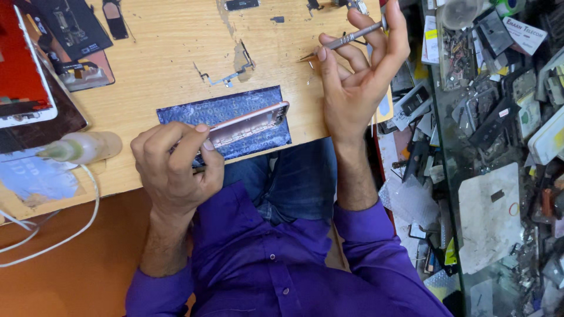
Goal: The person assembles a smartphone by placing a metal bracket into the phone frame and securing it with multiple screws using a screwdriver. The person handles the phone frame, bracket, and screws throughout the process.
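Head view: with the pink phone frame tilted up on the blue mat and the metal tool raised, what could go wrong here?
1. The pink phone frame is tipped on edge, gripped only by the left hand; it might slip off the blue patterned mat.
2. The slim metal tool lies loosely across the right hand fingers and could drop.
3. The small loose flex part nearby could get swept off the wooden table.

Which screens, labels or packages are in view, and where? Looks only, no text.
Phone screen panel: far left of the wooden bench, flat; white frame, red display.
Label card: top right on the glass counter, tilted white rectangle with dark print.
Yellow tags: lower right among loose parts, small.
Squeeze bottle: left of the left hand, on its side; translucent, no label visible.
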